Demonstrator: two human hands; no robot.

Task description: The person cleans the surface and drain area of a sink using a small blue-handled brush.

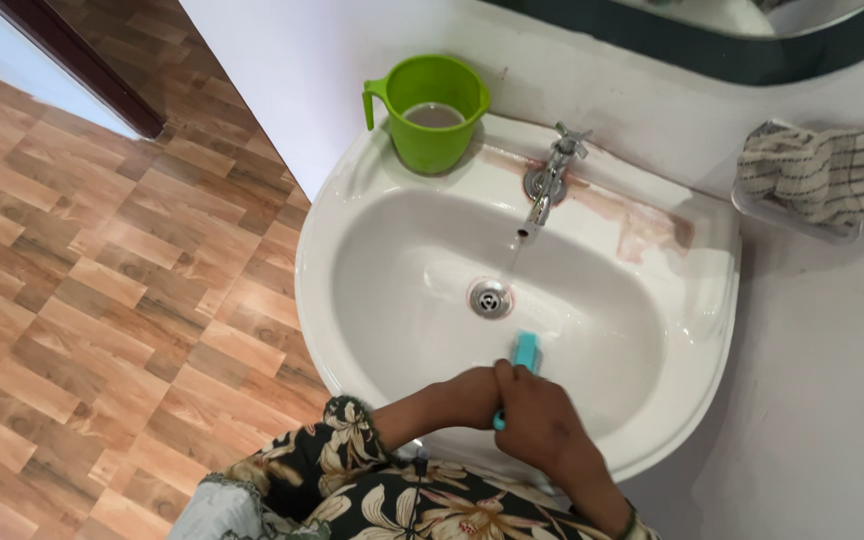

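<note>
Low, both hands (512, 405) grip brush (525, 352) (near sink (352, 190) rim).

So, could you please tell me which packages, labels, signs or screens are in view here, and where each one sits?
None are in view: no package, label, sign or screen.
The nearest to a container is a green plastic jug with a handle, on the basin's back left rim.
A clear wall-mounted tray to the right holds a striped cloth.
</note>
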